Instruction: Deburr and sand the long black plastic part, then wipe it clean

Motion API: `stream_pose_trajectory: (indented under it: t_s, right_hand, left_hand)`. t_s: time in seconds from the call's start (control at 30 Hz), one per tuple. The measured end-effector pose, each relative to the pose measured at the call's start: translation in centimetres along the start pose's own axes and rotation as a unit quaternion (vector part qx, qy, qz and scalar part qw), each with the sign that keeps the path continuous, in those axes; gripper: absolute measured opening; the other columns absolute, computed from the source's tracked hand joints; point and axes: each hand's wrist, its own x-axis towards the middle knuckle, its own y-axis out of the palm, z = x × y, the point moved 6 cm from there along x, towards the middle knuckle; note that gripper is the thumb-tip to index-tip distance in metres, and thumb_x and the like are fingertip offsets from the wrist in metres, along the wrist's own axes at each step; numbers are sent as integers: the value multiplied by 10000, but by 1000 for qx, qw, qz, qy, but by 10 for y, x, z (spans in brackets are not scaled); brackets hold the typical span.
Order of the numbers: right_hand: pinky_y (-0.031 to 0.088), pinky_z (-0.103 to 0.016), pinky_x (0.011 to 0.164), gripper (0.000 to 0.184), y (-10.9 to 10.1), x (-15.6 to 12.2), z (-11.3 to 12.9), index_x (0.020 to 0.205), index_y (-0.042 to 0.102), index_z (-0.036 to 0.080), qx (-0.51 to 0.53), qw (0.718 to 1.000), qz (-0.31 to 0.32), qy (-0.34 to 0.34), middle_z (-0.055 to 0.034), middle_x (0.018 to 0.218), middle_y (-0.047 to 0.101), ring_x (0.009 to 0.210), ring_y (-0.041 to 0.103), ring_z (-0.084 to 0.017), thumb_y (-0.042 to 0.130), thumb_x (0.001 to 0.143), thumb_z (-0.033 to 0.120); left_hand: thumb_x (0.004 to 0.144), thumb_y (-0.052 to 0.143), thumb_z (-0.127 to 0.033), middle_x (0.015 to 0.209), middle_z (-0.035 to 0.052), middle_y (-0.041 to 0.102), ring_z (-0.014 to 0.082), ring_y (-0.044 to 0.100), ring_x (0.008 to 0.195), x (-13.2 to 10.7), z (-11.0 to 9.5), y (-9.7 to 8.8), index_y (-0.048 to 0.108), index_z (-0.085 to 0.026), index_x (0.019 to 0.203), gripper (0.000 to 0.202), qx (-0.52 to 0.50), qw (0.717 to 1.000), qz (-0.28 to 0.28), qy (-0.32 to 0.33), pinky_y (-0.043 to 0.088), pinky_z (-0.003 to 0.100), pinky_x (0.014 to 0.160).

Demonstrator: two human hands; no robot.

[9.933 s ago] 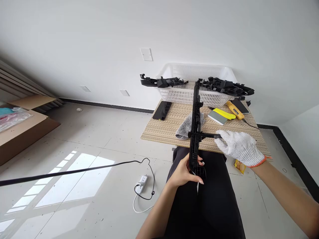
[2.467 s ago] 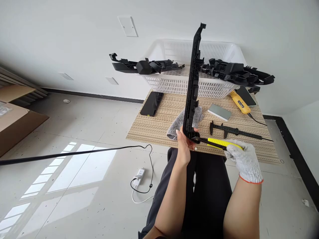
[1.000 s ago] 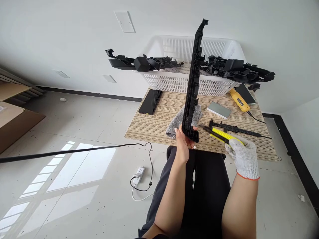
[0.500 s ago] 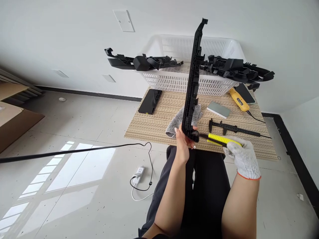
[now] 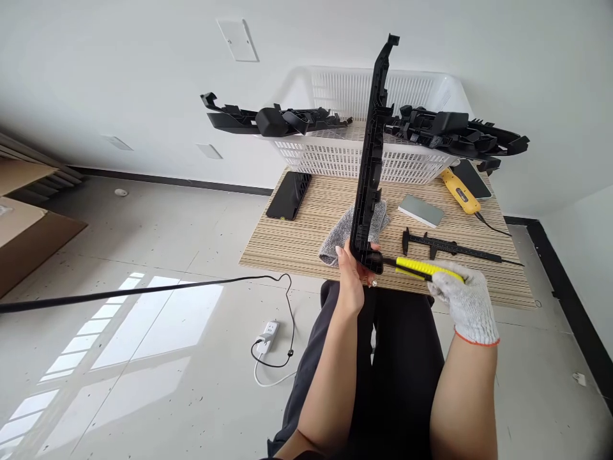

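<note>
My bare left hand is closed around the lower end of a long black plastic trim piece, which stands nearly upright. My right hand, in a white knitted glove with an orange cuff, grips a yellow and black utility knife. The knife points left, and its dark blade reaches the bottom corner of the trim piece; whether it cuts in, I cannot tell. Behind that lower end a grey cloth lies crumpled on the striped tabletop. A black caliper rests just beyond the right hand.
At the back stands a white plastic basket with similar black trim parts across its rim. The table also bears a black panel, a grey-green box and a yellow corded tool. A power strip lies on the floor.
The right hand and the knife have shifted slightly left, bringing the blade closer against the trim piece's lower corner. My left hand and the trim piece stay almost still.
</note>
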Motion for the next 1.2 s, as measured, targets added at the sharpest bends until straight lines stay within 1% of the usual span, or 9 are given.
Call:
stream_pose_trajectory:
  t_s: [0.07, 0.27, 0.37, 0.47, 0.57, 0.83, 0.97, 1.07, 1.2]
  right_hand:
    - [376, -234, 435, 201, -3, 0, 1, 882, 805, 180, 19, 999, -24, -8, 11, 536, 596, 479, 492, -112, 778, 728, 307]
    - [386, -241, 424, 249, -4, 0, -2, 921, 810, 185, 12, 1000, -17, 0, -1, 561, 618, 487, 520, -126, 797, 727, 340]
    - [380, -243, 422, 253, -1, 0, -3, 921, 812, 183, -8, 1000, 14, 8, -6, 570, 629, 491, 517, -128, 814, 709, 321]
    - [400, -244, 440, 263, -5, 1, -2, 916, 807, 185, 11, 1000, -21, 1, -5, 575, 633, 507, 539, -133, 824, 707, 343]
    - [385, -236, 428, 256, -3, 1, -3, 897, 804, 182, 1, 1000, -2, 16, -3, 562, 630, 493, 528, -128, 837, 681, 317]
    - [393, -235, 435, 215, -8, 1, -2, 868, 797, 194, 24, 1000, -19, -3, 7, 553, 611, 484, 502, -114, 820, 702, 328]
    - [370, -239, 421, 212, -3, 0, -3, 874, 799, 187, 4, 1000, 18, 7, 7, 548, 608, 475, 481, -113, 813, 687, 289]
    - [380, -243, 428, 206, -6, 0, 0, 893, 800, 188, 3, 1000, -13, -10, 11, 549, 605, 478, 479, -114, 787, 721, 300]
    - [379, -250, 422, 224, -1, -1, 1, 896, 800, 172, -21, 1000, 21, -9, 12, 527, 584, 471, 476, -121, 778, 717, 304]
  left_hand:
    - [931, 216, -854, 735, 21, 563, 114, 390, 511, 0, 0, 1, 634, -212, 1006, 769, -2, 1000, 3, 1, 330, 255, 432]
    - [936, 219, -847, 701, 23, 551, 119, 386, 510, 0, -2, 1, 645, -210, 996, 768, -7, 1000, -3, 2, 324, 247, 415]
    - [929, 241, -853, 723, 24, 573, 120, 404, 519, 0, -1, 0, 641, -214, 1021, 760, -8, 1000, -3, 0, 338, 246, 421]
    - [936, 231, -846, 719, 22, 572, 119, 400, 517, 0, 0, 0, 645, -211, 1018, 763, -9, 1000, -2, 0, 342, 245, 424]
    - [935, 226, -848, 752, 32, 588, 116, 399, 522, 0, 0, 0, 646, -207, 1013, 771, -6, 1000, -3, -3, 344, 245, 425]
    - [924, 188, -862, 712, 25, 552, 127, 396, 518, 0, 0, -1, 629, -208, 1010, 794, 10, 1000, -7, -10, 332, 259, 431]
    - [933, 210, -851, 732, 23, 566, 123, 394, 516, 0, 0, 0, 625, -212, 1027, 768, 4, 1000, -6, -12, 334, 259, 433]
    - [933, 229, -849, 752, 25, 580, 119, 396, 515, 0, 0, 0, 625, -214, 1036, 756, -4, 1000, -3, -8, 337, 256, 429]
    - [939, 220, -843, 728, 23, 564, 123, 391, 514, 0, 1, -1, 640, -215, 1012, 759, -4, 1000, -4, -12, 346, 255, 430]
